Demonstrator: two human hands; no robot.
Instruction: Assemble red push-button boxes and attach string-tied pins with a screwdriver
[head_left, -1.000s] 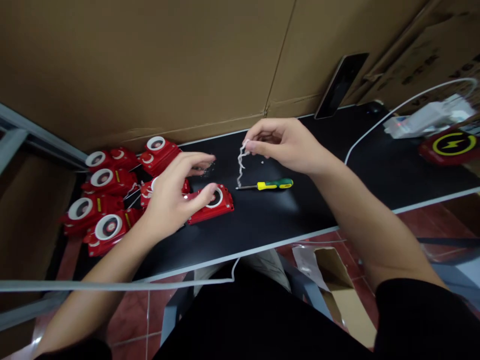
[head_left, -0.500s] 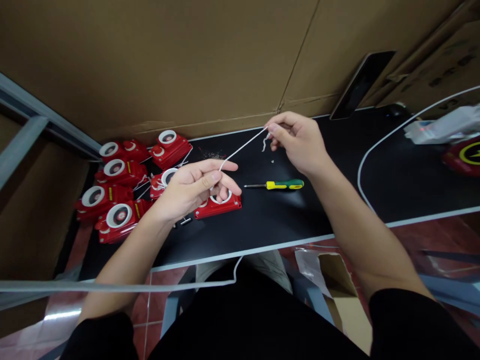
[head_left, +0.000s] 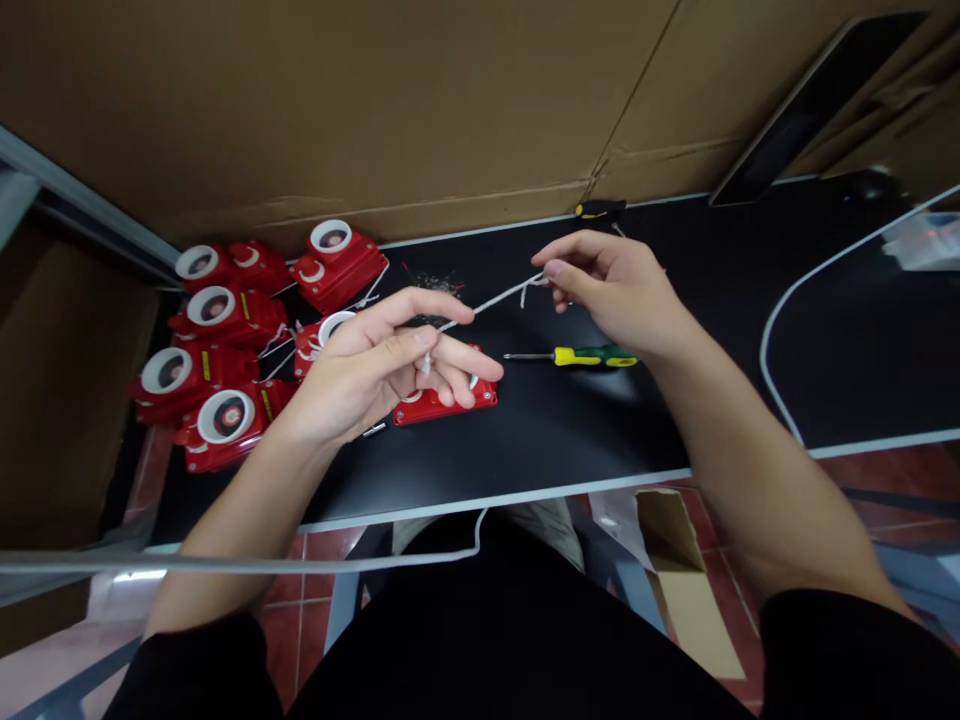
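Note:
A white string (head_left: 495, 298) runs taut between my two hands above the bench. My left hand (head_left: 397, 360) pinches one end between thumb and fingers, with a short tail showing below the thumb. The other end is held in the fingertips of my right hand (head_left: 600, 285), where a loose bit hangs down. Partly hidden under my left hand lies a red device with a white round rim (head_left: 480, 395). A screwdriver with a yellow and green handle (head_left: 592, 356) lies on the bench below my right hand.
Several red devices with white round rims (head_left: 225, 418) crowd the bench's left side. A small black and yellow tool (head_left: 600, 209) lies by the cardboard wall (head_left: 420, 120). A dark flat panel (head_left: 810, 110) leans at the back right. A white cable (head_left: 772, 310) curves across the right.
My right hand has shifted slightly right and down, and the string slopes less. The view has moved a little, bringing the small black and yellow tool into sight.

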